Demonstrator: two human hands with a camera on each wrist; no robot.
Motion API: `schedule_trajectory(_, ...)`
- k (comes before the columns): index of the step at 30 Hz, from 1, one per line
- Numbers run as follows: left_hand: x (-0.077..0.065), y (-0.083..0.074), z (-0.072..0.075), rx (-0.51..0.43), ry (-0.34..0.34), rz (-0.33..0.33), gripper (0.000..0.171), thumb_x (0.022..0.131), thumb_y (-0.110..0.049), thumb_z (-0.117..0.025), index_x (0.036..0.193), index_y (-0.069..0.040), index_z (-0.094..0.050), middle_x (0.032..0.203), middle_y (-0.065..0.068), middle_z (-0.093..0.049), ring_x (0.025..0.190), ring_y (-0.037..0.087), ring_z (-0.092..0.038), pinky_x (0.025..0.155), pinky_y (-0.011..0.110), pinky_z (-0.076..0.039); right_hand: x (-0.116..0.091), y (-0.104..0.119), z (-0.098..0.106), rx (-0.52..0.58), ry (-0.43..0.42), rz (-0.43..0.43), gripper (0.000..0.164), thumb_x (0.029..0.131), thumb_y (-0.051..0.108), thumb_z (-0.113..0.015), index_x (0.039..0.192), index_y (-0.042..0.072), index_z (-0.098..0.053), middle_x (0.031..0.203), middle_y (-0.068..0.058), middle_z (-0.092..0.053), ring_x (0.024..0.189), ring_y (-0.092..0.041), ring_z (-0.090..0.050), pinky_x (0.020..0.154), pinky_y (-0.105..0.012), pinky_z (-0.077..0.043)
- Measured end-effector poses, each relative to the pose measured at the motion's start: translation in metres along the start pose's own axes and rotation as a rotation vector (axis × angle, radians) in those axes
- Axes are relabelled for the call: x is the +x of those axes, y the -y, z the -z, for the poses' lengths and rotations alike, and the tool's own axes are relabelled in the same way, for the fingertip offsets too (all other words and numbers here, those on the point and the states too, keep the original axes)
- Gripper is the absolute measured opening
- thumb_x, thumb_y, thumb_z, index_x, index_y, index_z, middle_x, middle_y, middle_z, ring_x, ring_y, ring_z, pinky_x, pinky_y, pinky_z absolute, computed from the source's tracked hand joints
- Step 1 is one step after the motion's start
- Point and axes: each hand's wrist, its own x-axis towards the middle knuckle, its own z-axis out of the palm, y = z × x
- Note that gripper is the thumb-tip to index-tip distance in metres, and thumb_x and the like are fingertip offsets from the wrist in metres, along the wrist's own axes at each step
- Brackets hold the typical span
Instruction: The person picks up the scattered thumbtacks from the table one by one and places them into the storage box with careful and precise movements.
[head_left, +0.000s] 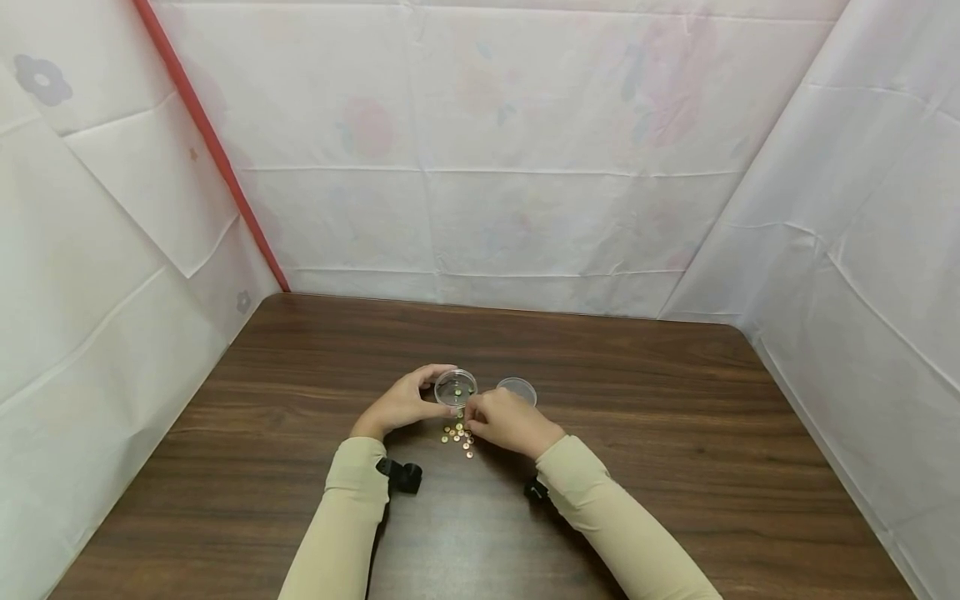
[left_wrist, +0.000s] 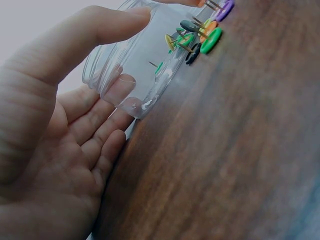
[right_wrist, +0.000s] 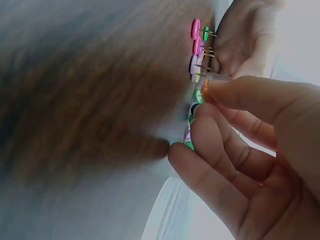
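Orange thumbtack (right_wrist: pixel 205 85), mostly hidden, appears pinched by the right hand (head_left: pixel 508 418) beside the clear jar (left_wrist: pixel 125 50), which the left hand (head_left: pixel 405 406) grips. Loose tacks (left_wrist: pixel 211 41) lie on the jar's near side; right of it, a clear lid (head_left: pixel 520 386) is partly hidden by the right hand.

Two hands (head_left: pixel 401 407) (head_left: pixel 513 419), one jar (left_wrist: pixel 132 55), one lid (head_left: pixel 519 386), over ten thumbtacks (left_wrist: pixel 212 41).
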Motion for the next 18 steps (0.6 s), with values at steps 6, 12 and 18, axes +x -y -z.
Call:
schedule_trajectory(6,-0.0013,-0.0009,-0.0006,-0.008,-0.008,-0.009,0.072,0.074,-0.024,-0.080,0.137,-0.018,-0.045,0.120,0.005,-0.057,0.104,0.018,-0.053,0.087,0.047,-0.046,-0.0013,-0.0009,0.0053,0.021,-0.068,0.030,0.006,0.088,0.017,-0.061,0.086,0.014,-0.066,0.067,0.009,-0.060,0.054,0.001,-0.048,0.050,-0.019,-0.043)
schedule_trajectory(12,-0.0010,-0.0003,-0.0003,-0.011,-0.012,-0.001,0.071,0.073,-0.024,-0.080,0.135,-0.022,-0.047,0.119,0.004,-0.057,0.104,0.018,-0.053,0.087,0.046,-0.046,-0.0004,-0.0034,0.0067,0.038,-0.164,0.038,0.008,0.090,0.017,-0.057,0.090,0.017,-0.065,0.071,0.010,-0.062,0.052,0.001,-0.047,0.049,-0.018,-0.043)
schedule_trajectory(18,-0.0006,0.0002,0.0002,-0.013,-0.008,0.028,0.071,0.072,-0.028,-0.081,0.135,-0.024,-0.047,0.119,0.003,-0.056,0.103,0.017,-0.053,0.086,0.045,-0.047,0.0024,-0.0052,0.0071,0.047,-0.243,0.028,0.007,0.090,0.016,-0.055,0.090,0.017,-0.062,0.069,0.009,-0.060,0.050,0.001,-0.045,0.046,-0.018,-0.041)
